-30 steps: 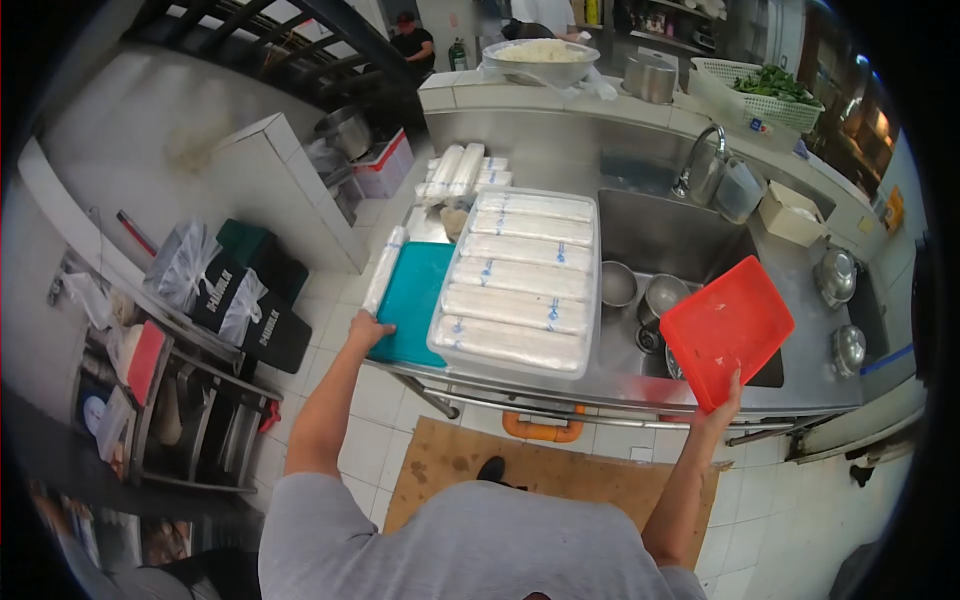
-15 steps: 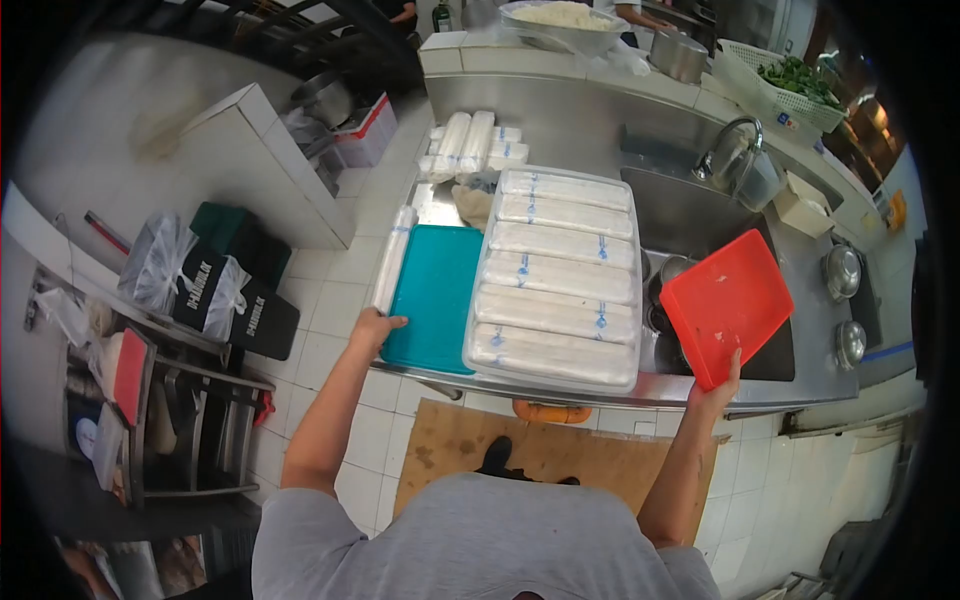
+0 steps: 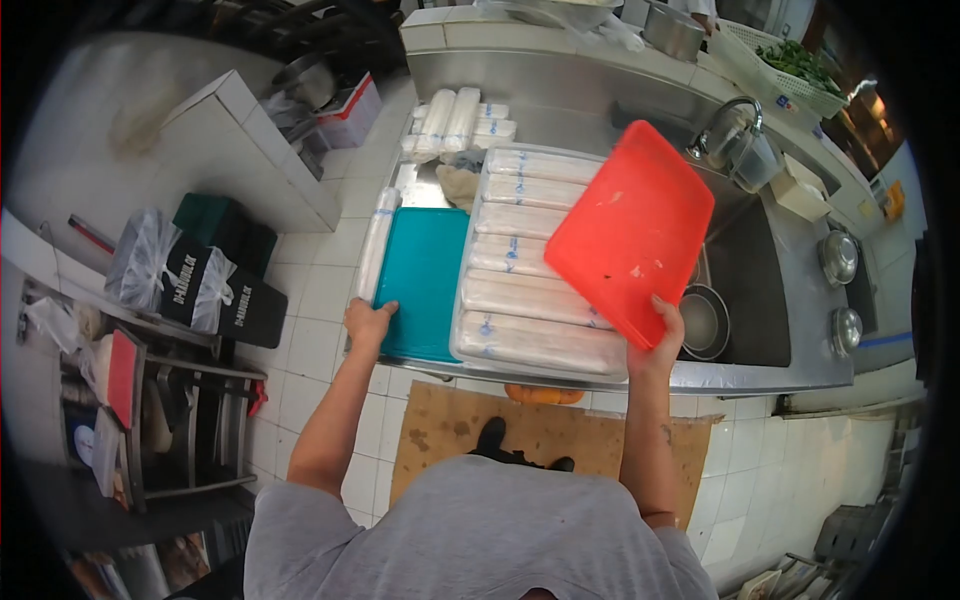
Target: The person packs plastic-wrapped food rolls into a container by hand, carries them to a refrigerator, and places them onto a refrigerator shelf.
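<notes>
My right hand (image 3: 660, 328) grips a red plastic tray (image 3: 640, 230) by its near corner and holds it tilted above the right side of a clear plastic container (image 3: 458, 340). Several white packs in clear film with blue print (image 3: 540, 315) lie in rows in that container; the red tray hides some of their right ends. My left hand (image 3: 370, 325) is closed on the near left edge of a teal tray (image 3: 425, 285), thumb over its rim. Beside the teal tray lies a long wrapped white pack (image 3: 377, 240), its near end next to my left hand.
More white packs (image 3: 450, 120) are stacked at the counter's back left, with a beige cloth (image 3: 458, 186) in front. To the right is a steel sink (image 3: 755, 290) with a round pan (image 3: 706, 322) and a faucet (image 3: 728, 108). Black bags (image 3: 225, 290) stand on the left.
The red tray has moved left and up, from over the sink to over the right part of the container, uncovering the pan in the sink. My left hand stays at the teal tray's edge.
</notes>
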A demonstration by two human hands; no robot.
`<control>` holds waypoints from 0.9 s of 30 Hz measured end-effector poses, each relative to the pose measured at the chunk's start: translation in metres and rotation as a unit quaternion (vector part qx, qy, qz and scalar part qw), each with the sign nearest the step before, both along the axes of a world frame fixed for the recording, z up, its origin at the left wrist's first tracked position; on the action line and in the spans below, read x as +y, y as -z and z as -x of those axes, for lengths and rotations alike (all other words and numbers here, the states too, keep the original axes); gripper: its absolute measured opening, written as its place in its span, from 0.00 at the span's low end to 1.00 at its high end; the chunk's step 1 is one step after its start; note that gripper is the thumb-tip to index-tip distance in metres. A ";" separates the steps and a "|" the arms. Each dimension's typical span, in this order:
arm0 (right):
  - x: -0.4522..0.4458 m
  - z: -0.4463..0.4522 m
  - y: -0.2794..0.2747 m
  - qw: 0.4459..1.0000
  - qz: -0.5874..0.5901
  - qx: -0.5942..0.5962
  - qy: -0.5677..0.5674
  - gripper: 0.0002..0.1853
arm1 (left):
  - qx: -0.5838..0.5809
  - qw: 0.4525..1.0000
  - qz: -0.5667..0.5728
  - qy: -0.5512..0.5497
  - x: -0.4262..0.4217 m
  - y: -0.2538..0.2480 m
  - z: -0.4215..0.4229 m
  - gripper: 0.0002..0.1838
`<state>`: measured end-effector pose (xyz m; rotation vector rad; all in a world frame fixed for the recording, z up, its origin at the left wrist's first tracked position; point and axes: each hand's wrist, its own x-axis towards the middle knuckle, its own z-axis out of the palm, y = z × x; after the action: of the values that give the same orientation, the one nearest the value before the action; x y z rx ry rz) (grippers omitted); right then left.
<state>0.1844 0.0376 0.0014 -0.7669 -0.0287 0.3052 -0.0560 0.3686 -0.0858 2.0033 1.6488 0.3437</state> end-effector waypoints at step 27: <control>-0.012 -0.020 0.002 0.990 0.060 -0.106 0.068 0.27 | -0.266 0.940 0.207 0.049 -0.015 -0.016 0.028 0.24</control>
<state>0.2048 0.0255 -0.0007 -0.9147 -0.1595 0.0947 -0.0838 0.3534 -0.0701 1.4999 1.1601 0.4161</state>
